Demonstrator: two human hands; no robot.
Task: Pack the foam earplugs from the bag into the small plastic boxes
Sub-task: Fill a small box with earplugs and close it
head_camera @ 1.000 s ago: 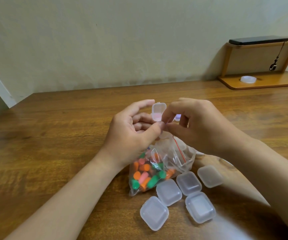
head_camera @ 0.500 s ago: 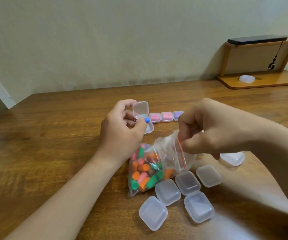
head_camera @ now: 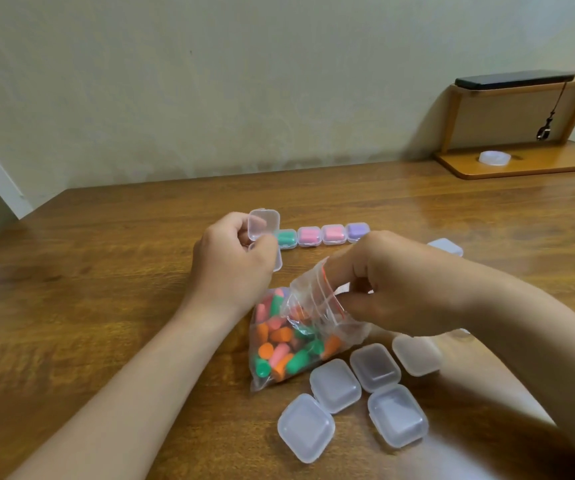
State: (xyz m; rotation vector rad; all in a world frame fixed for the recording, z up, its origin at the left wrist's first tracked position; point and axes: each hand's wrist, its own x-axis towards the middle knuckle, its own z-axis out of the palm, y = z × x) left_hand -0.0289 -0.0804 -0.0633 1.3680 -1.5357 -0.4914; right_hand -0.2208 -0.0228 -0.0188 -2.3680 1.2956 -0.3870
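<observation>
wooden table (head_camera: 106, 271), glossy, against a pale wall (head_camera: 210, 81). far right: low two-tier wooden shelf (head_camera: 535, 168) on the table. flat black device (head_camera: 514, 81) on top tier; dark cord (head_camera: 552, 112) hangs from it. white round lid (head_camera: 494, 157) on lower tier.

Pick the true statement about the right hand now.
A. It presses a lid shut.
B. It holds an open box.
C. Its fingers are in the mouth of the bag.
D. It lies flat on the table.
C: the right hand has its fingers pushed into the open mouth of the bag, while the open box sits in the grip of the left hand.
</observation>
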